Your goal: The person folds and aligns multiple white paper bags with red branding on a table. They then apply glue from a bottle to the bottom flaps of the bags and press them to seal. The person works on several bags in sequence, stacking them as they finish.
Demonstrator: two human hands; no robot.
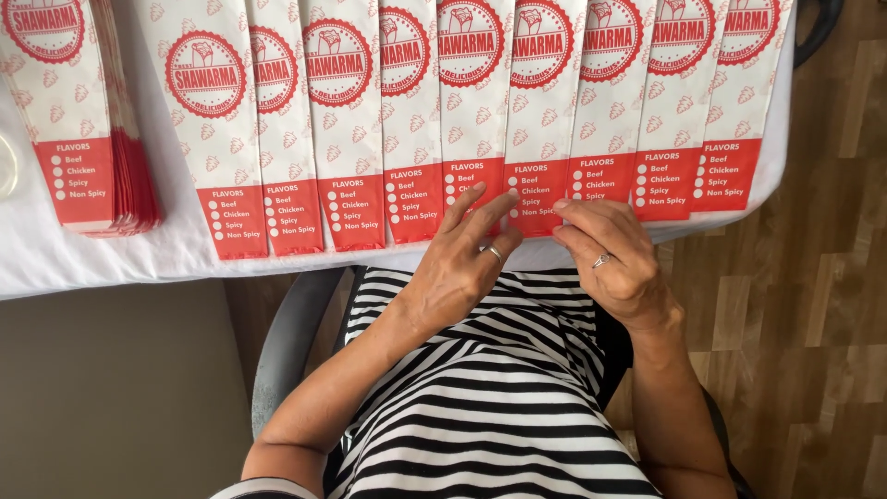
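Note:
Several long white paper bags with red round emblems and red bottom bands lie side by side in an overlapping row on a white-covered table. My left hand rests at the table's near edge, its fingers spread and touching the red lower end of one middle bag. My right hand is beside it, fingertips pinching the same bag's bottom edge. Each hand wears a ring.
A thick stack of the same bags lies at the table's left end. I sit in a grey-armed chair, wearing a black-and-white striped top. Wooden floor shows on the right, a plain grey surface at lower left.

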